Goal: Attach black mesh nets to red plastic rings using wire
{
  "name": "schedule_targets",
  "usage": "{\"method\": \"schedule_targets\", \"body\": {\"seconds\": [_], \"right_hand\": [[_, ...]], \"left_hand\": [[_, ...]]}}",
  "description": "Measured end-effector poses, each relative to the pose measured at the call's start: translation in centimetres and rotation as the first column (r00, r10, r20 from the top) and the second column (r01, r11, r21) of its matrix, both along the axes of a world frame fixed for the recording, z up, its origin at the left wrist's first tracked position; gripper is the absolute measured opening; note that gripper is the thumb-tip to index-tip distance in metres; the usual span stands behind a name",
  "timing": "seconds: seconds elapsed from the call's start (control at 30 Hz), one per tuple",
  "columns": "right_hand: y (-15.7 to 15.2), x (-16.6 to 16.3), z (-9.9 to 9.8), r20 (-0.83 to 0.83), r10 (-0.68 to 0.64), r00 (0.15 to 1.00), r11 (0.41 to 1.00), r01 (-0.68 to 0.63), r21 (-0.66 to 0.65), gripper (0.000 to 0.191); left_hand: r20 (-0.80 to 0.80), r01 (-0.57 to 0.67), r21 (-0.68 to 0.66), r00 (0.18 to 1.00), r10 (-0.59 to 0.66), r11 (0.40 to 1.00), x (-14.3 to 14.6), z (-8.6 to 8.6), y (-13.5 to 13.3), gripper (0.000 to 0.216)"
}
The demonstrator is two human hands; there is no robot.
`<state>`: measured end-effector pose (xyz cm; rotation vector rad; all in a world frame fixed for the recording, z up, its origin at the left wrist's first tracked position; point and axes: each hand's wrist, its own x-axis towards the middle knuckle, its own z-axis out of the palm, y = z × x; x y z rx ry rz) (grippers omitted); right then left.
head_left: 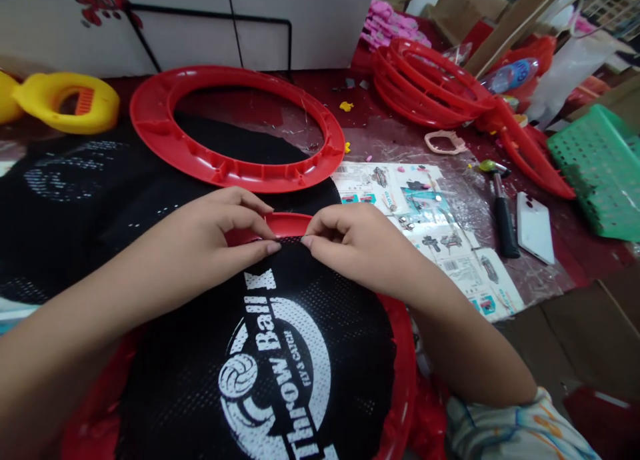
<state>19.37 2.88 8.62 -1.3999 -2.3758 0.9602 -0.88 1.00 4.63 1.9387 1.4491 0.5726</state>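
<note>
A black mesh net [280, 373] printed with white "Throw Ball" lettering lies stretched over a red plastic ring [403, 360] right in front of me. My left hand [210, 240] pinches the far edge of the net against the ring's rim. My right hand [350, 243] pinches the same edge just to the right, fingertips nearly touching the left hand's. A strip of the red rim [287, 223] shows between the two hands.
Another red ring [235, 170] lies beyond on more black mesh [65, 200]. A stack of red rings [430, 80] sits far right, with a hammer [503, 210], white phone [535, 228], green basket [600, 173], printed cards [425, 220] and a yellow plastic piece [65, 100].
</note>
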Motion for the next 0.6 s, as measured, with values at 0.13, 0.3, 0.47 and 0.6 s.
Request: {"method": "schedule_targets", "body": {"seconds": [0.13, 0.3, 0.47, 0.6], "right_hand": [[0.09, -0.11, -0.27, -0.002, -0.034, 0.999, 0.999, 0.034, 0.043, 0.014], [0.02, -0.24, -0.43, 0.028, -0.055, 0.998, 0.993, 0.052, 0.104, 0.016], [-0.02, -0.36, -0.51, 0.084, -0.078, 0.993, 0.987, 0.065, 0.149, 0.016], [0.01, -0.24, -0.41, 0.092, -0.068, 0.993, 0.988, 0.054, 0.144, 0.015]], "left_hand": [[0.04, -0.071, -0.032, 0.997, 0.072, 0.997, 0.04, -0.15, -0.03, 0.024], [-0.003, -0.059, 0.068, 0.998, 0.06, 0.996, 0.61, -0.12, 0.03, 0.026], [-0.048, -0.043, 0.113, 0.998, 0.049, 0.993, 0.9, -0.2, 0.02, 0.026], [-0.04, -0.043, 0.1, 0.998, 0.047, 0.994, 0.9, -0.3, 0.01, 0.027]]}}
